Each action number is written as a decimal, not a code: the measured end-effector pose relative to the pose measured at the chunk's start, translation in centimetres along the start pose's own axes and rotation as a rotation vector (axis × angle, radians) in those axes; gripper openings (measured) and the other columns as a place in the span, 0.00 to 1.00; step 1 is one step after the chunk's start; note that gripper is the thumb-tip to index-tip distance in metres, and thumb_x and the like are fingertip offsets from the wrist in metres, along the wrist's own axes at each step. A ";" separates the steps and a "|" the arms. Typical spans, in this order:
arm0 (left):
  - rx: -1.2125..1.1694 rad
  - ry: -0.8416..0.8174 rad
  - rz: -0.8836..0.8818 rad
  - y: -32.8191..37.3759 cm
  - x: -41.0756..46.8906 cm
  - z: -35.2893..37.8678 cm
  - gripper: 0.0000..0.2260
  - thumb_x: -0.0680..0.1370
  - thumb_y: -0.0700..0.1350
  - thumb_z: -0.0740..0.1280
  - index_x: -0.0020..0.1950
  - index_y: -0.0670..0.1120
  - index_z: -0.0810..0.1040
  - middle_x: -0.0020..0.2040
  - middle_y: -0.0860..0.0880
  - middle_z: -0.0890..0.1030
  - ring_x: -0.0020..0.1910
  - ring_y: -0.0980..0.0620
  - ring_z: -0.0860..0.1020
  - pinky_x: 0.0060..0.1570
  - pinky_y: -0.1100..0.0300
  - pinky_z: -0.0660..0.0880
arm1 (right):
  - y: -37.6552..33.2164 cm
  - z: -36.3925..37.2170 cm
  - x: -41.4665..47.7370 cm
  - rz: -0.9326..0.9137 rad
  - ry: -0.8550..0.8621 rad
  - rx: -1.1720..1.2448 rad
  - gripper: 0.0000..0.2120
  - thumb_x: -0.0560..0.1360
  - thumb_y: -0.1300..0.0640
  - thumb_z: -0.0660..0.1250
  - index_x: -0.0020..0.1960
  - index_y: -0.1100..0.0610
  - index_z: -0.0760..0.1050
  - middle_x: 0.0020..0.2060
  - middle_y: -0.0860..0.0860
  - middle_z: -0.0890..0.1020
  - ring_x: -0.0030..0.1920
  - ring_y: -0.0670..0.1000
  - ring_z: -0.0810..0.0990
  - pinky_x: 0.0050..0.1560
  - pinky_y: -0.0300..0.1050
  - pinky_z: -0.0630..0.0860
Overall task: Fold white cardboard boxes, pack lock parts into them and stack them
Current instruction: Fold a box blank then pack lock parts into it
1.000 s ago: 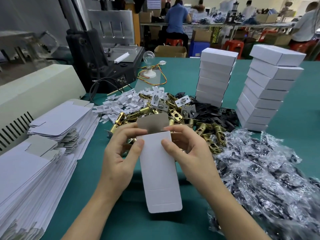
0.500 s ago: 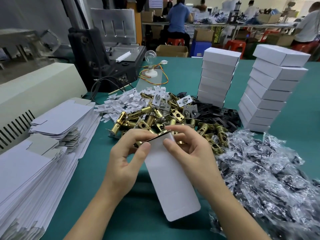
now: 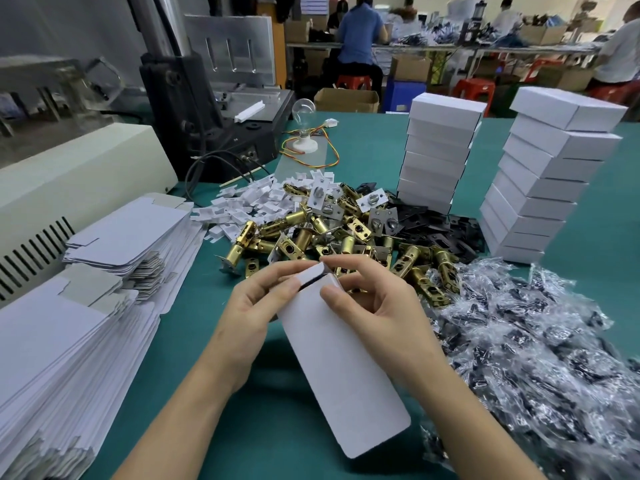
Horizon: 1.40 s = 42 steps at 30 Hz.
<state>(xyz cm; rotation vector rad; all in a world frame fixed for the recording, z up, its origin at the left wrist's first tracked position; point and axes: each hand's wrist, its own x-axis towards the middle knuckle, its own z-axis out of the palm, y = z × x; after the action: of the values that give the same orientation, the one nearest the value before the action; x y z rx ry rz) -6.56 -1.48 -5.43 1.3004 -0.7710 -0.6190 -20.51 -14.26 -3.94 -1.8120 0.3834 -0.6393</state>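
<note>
White rectangular cardboard box (image 3: 341, 368) | left hand (image 3: 247, 317) and right hand (image 3: 384, 320) pinch its far end | likely tucking flap (image 3: 309, 274) closed

Green desk (image 3: 363, 150) carries flat cartons (image 3: 69, 341) left, brass latches (image 3: 329, 237) centre, boxes stacked (image 3: 440, 154) far, bagged parts (image 3: 536, 358) right.

L hand (image 3: 250, 322), R hand (image 3: 388, 315) on box (image 3: 346, 379)
</note>
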 end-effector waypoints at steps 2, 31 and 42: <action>-0.004 0.012 -0.007 0.0 0.1 -0.2 0.12 0.79 0.48 0.67 0.58 0.57 0.88 0.56 0.50 0.87 0.54 0.54 0.84 0.54 0.61 0.81 | 0.0 0.0 0.0 0.005 -0.011 0.009 0.13 0.76 0.44 0.71 0.60 0.36 0.79 0.50 0.46 0.85 0.48 0.48 0.87 0.44 0.45 0.82; 0.153 -0.007 0.054 -0.1 0.0 -0.3 0.12 0.77 0.58 0.69 0.51 0.52 0.86 0.47 0.51 0.85 0.47 0.54 0.81 0.48 0.64 0.77 | -0.5 0.2 -0.3 -0.024 0.001 -0.093 0.12 0.80 0.52 0.71 0.60 0.37 0.80 0.43 0.46 0.84 0.41 0.47 0.84 0.39 0.37 0.76; 0.107 0.110 0.084 0.0 -0.2 0.9 0.09 0.79 0.49 0.70 0.54 0.54 0.89 0.50 0.50 0.89 0.49 0.55 0.85 0.45 0.65 0.80 | -1.2 -0.4 -0.3 0.051 0.162 -0.006 0.03 0.81 0.51 0.70 0.52 0.43 0.81 0.42 0.47 0.85 0.38 0.46 0.84 0.34 0.44 0.80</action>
<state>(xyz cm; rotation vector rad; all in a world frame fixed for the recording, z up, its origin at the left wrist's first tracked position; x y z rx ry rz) -7.42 -1.83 -5.40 1.3805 -0.7722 -0.4401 -21.01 -13.99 -2.74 -1.7557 0.5387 -0.7527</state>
